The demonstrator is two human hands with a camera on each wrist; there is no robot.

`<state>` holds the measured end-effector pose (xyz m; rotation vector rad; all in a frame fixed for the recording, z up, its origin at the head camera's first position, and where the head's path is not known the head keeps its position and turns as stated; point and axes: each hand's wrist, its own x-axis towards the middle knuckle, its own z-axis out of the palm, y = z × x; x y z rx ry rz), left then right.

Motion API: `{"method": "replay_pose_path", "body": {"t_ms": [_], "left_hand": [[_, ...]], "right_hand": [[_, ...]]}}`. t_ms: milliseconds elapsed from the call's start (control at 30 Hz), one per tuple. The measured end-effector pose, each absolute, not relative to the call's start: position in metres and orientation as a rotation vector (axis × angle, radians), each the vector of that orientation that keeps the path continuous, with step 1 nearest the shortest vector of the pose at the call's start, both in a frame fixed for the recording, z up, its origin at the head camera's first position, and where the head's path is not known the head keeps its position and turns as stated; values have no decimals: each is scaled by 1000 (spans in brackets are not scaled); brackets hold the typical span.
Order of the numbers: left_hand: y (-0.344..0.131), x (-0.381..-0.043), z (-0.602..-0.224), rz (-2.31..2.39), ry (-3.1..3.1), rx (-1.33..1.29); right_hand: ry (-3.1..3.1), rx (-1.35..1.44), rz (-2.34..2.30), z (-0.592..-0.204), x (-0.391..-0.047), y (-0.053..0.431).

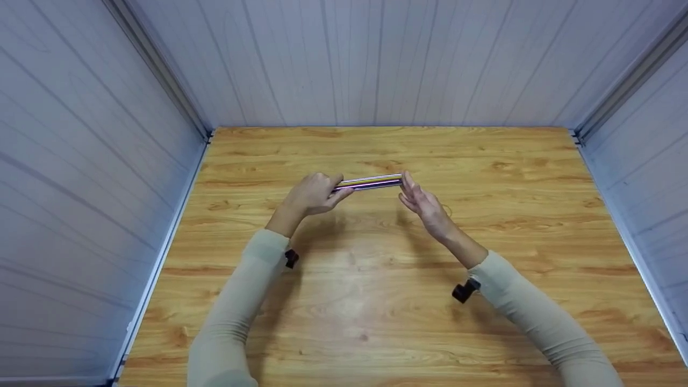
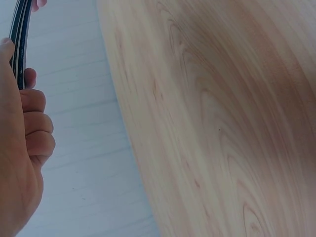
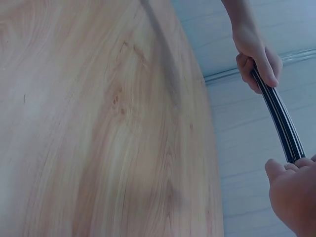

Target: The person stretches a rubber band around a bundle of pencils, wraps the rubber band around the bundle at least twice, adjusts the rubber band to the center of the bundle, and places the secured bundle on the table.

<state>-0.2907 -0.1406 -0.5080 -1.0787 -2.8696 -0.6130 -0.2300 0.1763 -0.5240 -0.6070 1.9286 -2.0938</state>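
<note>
A bundle of slim, straight sticks (image 1: 373, 181) with dark, yellowish and shiny lengthwise stripes is held up over the table; their exact kind I cannot tell. My left hand (image 1: 314, 193) grips one end, thumb along the near side and fingers curled round it. In the left wrist view, this hand (image 2: 19, 128) shows its curled fingers below the bundle. At the opposite end, my right hand (image 1: 424, 207) has its fingers extended, touching the stick ends. The right wrist view shows the right hand (image 3: 296, 197) at the lower end of the sticks (image 3: 279, 118).
The wood-grain table (image 1: 355, 322) lies beneath both arms. Pale panels stand at the back (image 1: 349, 64), left and right of it. A thin yellowish loop (image 1: 450, 210) shows on the table beside the right hand. Each wrist carries a small black camera (image 1: 465, 291).
</note>
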Motion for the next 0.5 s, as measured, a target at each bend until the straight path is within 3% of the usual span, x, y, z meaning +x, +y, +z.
{"method": "replay_pose_path", "body": {"t_ms": [500], "left_hand": [[-141, -292, -504, -599, -2864, -1070]], "right_hand": [[2034, -684, -2003, -523, -232, 183]]}}
